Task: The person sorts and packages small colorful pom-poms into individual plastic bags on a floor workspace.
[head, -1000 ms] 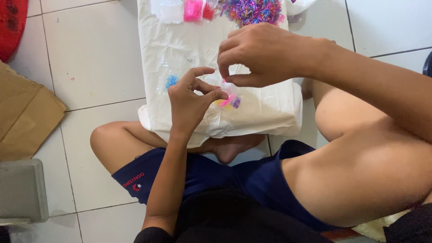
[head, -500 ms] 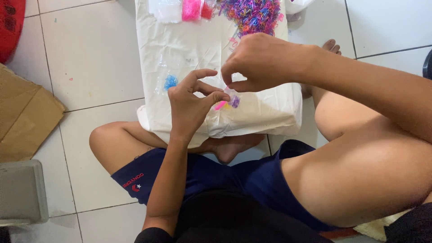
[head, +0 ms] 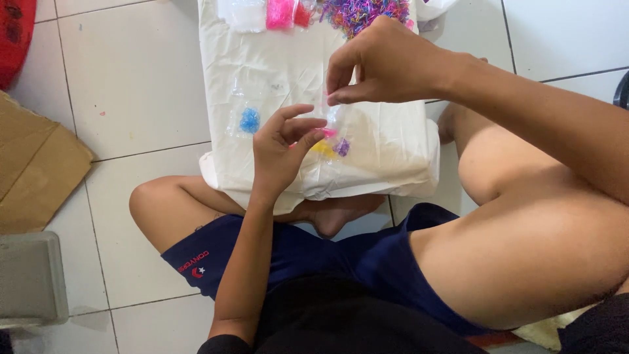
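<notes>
Above the white pillow, both hands pinch 1 clear packet; a slack right hand or left hand risks spilling its coloured bands.

the small clear bag between the hands has pink, yellow and purple bits in it. another little bag has blue bits. the big sheet under them is white and crinkly. at the top lies a pile of tiny bands, mostly purple with other colours mixed in, next to a bright pink packet. the shorts are dark blue with a little red and white mark. the floor has white tiles with grey lines. the cardboard is brown.
</notes>
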